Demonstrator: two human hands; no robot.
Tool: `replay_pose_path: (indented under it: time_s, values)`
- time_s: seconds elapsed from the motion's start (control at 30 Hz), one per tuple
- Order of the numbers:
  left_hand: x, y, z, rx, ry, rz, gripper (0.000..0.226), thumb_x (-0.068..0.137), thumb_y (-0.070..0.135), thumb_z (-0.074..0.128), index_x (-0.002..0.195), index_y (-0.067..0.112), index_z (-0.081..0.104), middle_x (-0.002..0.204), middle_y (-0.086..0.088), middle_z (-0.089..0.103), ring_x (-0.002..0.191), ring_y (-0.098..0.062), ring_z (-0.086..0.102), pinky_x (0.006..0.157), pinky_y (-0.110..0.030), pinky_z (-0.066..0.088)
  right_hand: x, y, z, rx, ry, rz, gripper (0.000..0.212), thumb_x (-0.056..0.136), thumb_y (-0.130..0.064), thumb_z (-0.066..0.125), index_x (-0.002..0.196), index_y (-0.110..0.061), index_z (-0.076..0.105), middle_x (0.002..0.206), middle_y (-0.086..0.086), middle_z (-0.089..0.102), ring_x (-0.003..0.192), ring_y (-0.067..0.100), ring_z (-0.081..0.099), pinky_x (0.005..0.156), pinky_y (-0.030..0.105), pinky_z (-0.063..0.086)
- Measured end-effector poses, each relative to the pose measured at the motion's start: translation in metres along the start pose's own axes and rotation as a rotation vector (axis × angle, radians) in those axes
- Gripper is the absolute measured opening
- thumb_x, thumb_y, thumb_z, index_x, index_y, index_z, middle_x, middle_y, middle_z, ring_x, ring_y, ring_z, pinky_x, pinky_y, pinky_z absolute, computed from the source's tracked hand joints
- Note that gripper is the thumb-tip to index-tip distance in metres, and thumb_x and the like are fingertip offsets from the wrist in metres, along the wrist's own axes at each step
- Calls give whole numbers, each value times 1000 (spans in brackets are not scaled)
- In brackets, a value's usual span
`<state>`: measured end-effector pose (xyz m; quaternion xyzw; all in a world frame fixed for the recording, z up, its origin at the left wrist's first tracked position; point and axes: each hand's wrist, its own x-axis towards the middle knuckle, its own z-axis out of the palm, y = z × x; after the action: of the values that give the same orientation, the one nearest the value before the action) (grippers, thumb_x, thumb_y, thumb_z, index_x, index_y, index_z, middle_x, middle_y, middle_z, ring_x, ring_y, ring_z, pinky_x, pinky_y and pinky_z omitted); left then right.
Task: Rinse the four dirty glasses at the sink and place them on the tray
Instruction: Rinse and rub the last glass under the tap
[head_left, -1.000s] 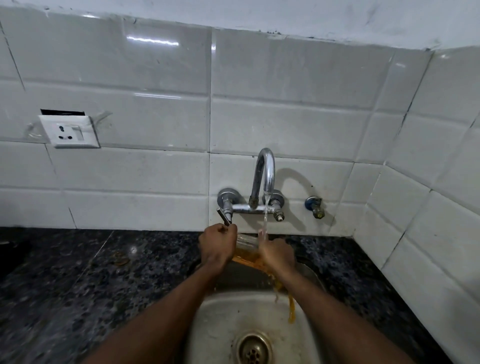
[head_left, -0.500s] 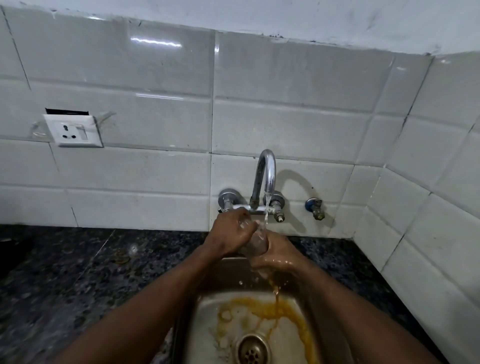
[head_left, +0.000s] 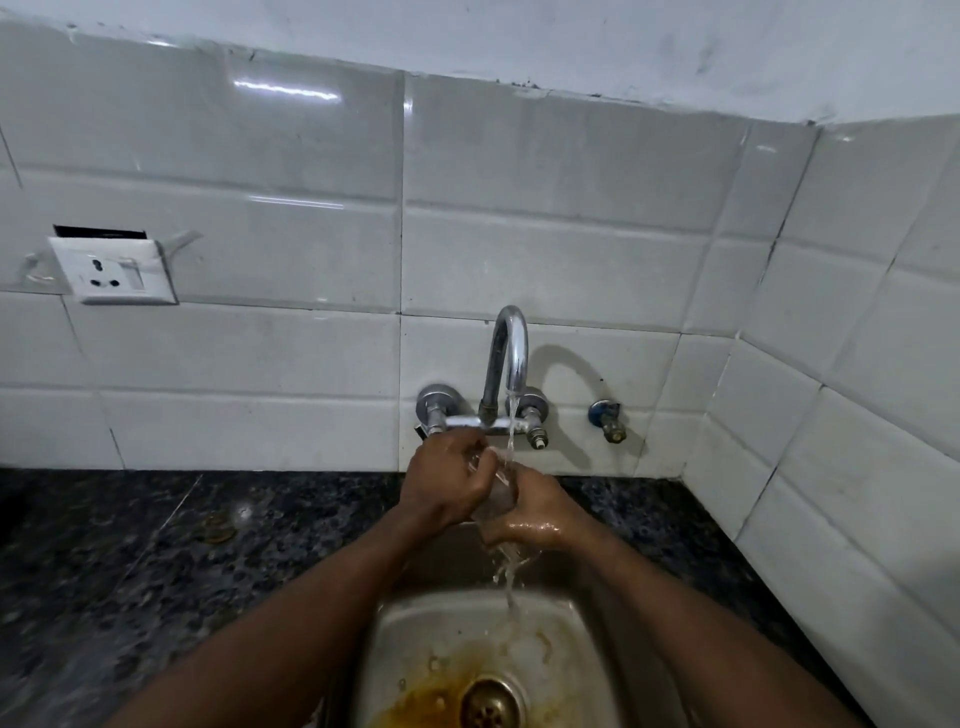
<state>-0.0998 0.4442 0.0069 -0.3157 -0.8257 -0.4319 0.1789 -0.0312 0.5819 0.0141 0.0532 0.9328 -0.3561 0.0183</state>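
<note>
Both hands, left hand (head_left: 447, 483) and right hand (head_left: 530, 512), clamp the glass (head_left: 493, 493) under the tap (head_left: 506, 358) at twelve o'clock of the sink (head_left: 415, 623); apparently tilted. Wet fingers could let it slip and crack.

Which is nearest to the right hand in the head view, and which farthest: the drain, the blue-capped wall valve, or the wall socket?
From the right hand:
1. Blue-capped wall valve, on the tiles just above and right of it.
2. Drain, below in the sink, somewhat farther.
3. Wall socket, far off on the left wall.
</note>
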Motion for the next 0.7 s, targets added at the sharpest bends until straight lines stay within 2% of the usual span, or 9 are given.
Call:
replay_pose_path:
  time_s: [0.1, 0.17, 0.3, 0.33, 0.47, 0.5, 0.6, 0.67, 0.7]
  values:
    - [5, 8, 6, 199, -21, -224, 32, 94, 37, 45, 75, 18, 63, 71, -1, 61, 66, -20, 59, 60, -28, 40, -4, -11, 10, -388, 217, -65, 73, 61, -37, 81, 123, -23, 47, 105, -3, 66, 92, 19, 66, 81, 37, 56]
    - [7, 8, 9, 221, -13, -235, 32, 94, 37, 45, 80, 17, 66, 73, -1, 63, 67, -18, 59, 59, -27, 40, -4, -11, 16, -377, 261, -88, 77, 60, -37, 83, 126, -24, 44, 107, -3, 66, 93, 20, 66, 82, 38, 56]
    - [0, 0, -4, -36, -6, 107, 31, 88, 36, 50, 85, 15, 71, 76, 1, 68, 66, -12, 59, 60, -22, 43, -3, -6, -3, 66, -98, 6, 62, 65, -24, 83, 117, -27, 51, 105, -8, 64, 96, 10, 62, 86, 32, 54]
    - [0, 2, -5, -38, -12, 126, 32, 87, 37, 48, 82, 15, 69, 74, 1, 66, 64, -12, 58, 59, -23, 42, -4, -7, -4, 91, -122, 14, 61, 64, -24, 84, 115, -26, 51, 105, -8, 64, 98, 10, 62, 88, 33, 54]
    - [8, 12, 5, 151, -55, -199, 37, 98, 31, 43, 75, 15, 67, 66, 1, 62, 60, -12, 60, 53, -24, 46, -3, -13, 13, -444, 229, -99, 80, 62, -38, 85, 129, -22, 43, 114, -1, 63, 99, 21, 64, 86, 40, 55]
    - [8, 10, 7, 142, -49, -213, 37, 98, 31, 44, 75, 15, 68, 66, 1, 64, 61, -13, 61, 54, -24, 48, -3, -12, 14, -480, 267, -121, 81, 62, -38, 84, 129, -22, 43, 115, -1, 64, 99, 21, 65, 86, 40, 55]
    - [-1, 1, 2, -6, 19, 37, 29, 92, 33, 52, 84, 13, 72, 74, 5, 65, 64, -6, 58, 58, -13, 39, -3, -6, -1, -143, 43, -44, 81, 61, -33, 84, 131, -26, 46, 112, -4, 66, 99, 16, 65, 89, 40, 56]
    - [-3, 0, -1, 0, -32, 120, 29, 88, 34, 51, 79, 14, 69, 71, 4, 62, 62, -10, 55, 57, -20, 37, -7, -7, -6, 59, -100, 35, 74, 60, -28, 84, 126, -24, 51, 110, -4, 65, 98, 13, 64, 90, 40, 56]
    - [-1, 2, 1, 46, -51, 79, 32, 88, 35, 48, 72, 14, 66, 67, 3, 61, 59, -12, 54, 55, -23, 37, -9, -8, -3, -6, -72, 35, 70, 61, -29, 84, 123, -23, 52, 109, -3, 66, 97, 14, 64, 89, 39, 56]
